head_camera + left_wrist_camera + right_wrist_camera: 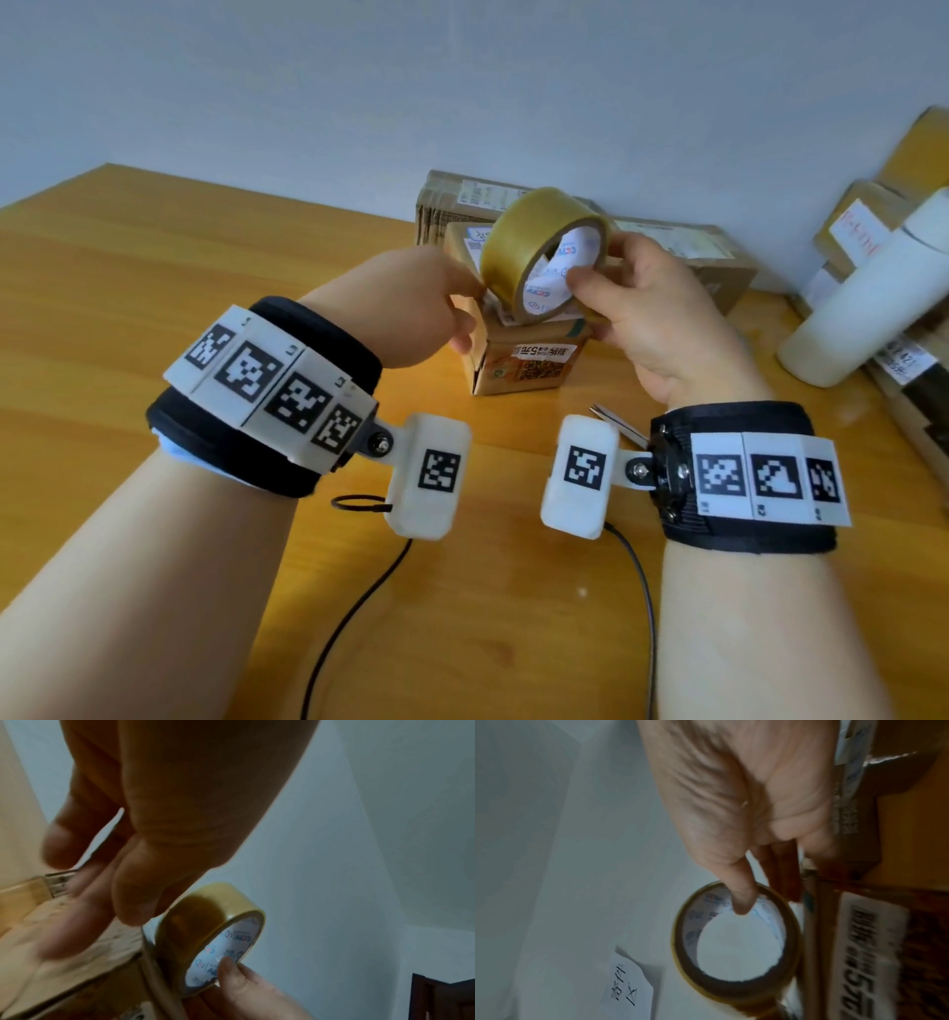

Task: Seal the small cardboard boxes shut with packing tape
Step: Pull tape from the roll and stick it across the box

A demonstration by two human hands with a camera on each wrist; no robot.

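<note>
tape roll (544, 254) is pinched thru its core by right hand (662, 329), tilted over small box (524, 360); left hand (411, 303), fingers straight, flattens the tape end, prob. to anchor it.

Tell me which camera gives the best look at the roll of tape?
The head view: the whole tape roll shows, gripped by the right hand above the small box, with the left hand beside it. The left wrist view shows the roll dim and from the side. The right wrist view shows mostly its core, blurred.
</note>
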